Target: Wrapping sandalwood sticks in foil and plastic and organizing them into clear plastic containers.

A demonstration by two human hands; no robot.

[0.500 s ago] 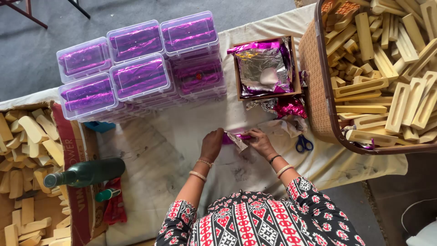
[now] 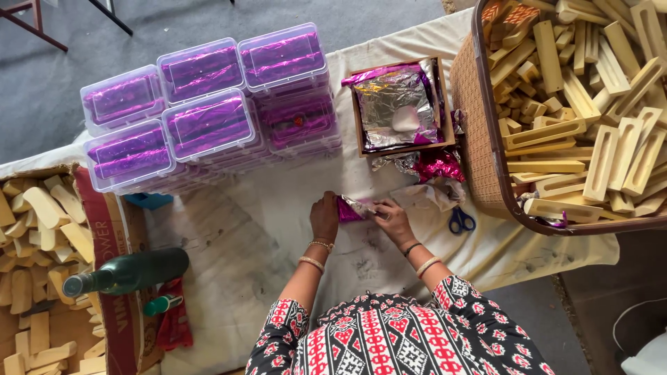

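The left hand and right hand are pinching a purple foil piece, apparently wrapping, below stacked clear boxes on the table.

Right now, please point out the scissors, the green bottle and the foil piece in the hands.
scissors (image 2: 461, 221), head view, on the blue handles.
green bottle (image 2: 132, 271), head view, middle of its body.
foil piece (image 2: 349, 209), head view, purple part between both hands.

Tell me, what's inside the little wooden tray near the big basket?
The wooden tray holds crumpled foil sheets, silver with purple edges, and a small white lump on top. Anything beneath the foil is covered.
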